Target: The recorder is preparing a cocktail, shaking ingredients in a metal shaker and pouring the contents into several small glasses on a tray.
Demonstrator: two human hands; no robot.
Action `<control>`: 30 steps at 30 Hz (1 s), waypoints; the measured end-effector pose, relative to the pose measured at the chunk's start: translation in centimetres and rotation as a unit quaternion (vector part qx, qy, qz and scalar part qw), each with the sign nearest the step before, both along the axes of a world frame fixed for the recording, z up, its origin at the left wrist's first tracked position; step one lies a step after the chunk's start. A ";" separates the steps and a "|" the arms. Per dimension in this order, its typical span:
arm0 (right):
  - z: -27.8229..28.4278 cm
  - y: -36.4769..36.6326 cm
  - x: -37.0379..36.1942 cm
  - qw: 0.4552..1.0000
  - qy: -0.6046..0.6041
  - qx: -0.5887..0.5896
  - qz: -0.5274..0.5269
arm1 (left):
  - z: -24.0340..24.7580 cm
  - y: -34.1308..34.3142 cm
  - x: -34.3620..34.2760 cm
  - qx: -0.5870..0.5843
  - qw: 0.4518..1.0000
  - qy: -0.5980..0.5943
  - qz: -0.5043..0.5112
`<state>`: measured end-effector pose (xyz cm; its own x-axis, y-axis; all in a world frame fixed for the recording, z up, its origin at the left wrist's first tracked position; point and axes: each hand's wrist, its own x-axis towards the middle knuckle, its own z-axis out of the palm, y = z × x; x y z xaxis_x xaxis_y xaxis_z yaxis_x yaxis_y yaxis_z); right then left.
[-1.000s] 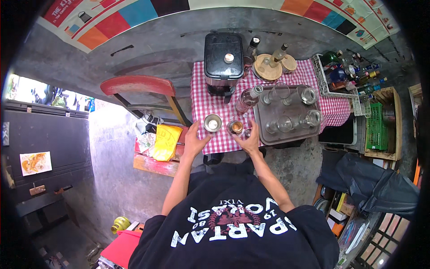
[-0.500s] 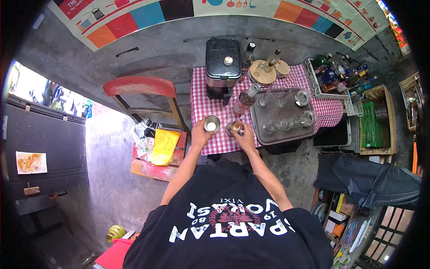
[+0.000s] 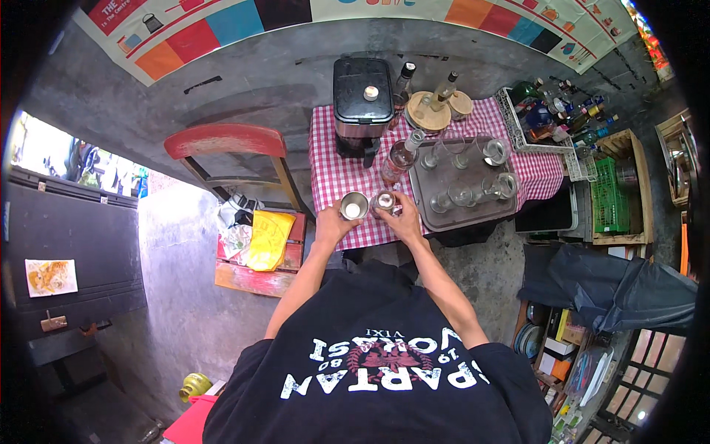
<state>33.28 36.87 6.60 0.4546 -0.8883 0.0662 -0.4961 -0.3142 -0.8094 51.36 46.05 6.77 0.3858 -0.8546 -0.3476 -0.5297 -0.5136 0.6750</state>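
Note:
Over the near edge of the checkered table, my left hand is wrapped round a metal cup, whose wide mouth faces up. A pale round patch shows inside the cup; I cannot tell what it is. Close beside it on the right, my right hand is closed round a small clear glass. What the glass contains is too small to make out. A bottle with a red label stands just beyond the glass. Right of that, a brown tray carries several stemmed and clear glasses.
A black coffee maker stands at the back of the red-and-white tablecloth. Bottles and wooden rounds sit along the wall. Farther right is a white basket of bottles. A red wooden chair holding a yellow bag is at left.
My two hands have drawn closer together, bringing the small glass nearer the metal cup. The whole view has shifted slightly.

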 end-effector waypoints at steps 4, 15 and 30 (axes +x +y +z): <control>1.0 0.4 1.3 0.999 -0.025 -0.002 0.032 | -2.0 0.4 -0.2 -0.059 0.991 -0.108 0.048; 1.1 0.4 3.0 0.992 -0.002 0.070 0.100 | -3.0 0.2 0.5 -0.190 0.980 0.049 -0.020; -0.6 0.0 3.9 0.989 0.004 0.028 0.143 | -2.8 0.2 0.9 -0.205 0.976 0.070 -0.013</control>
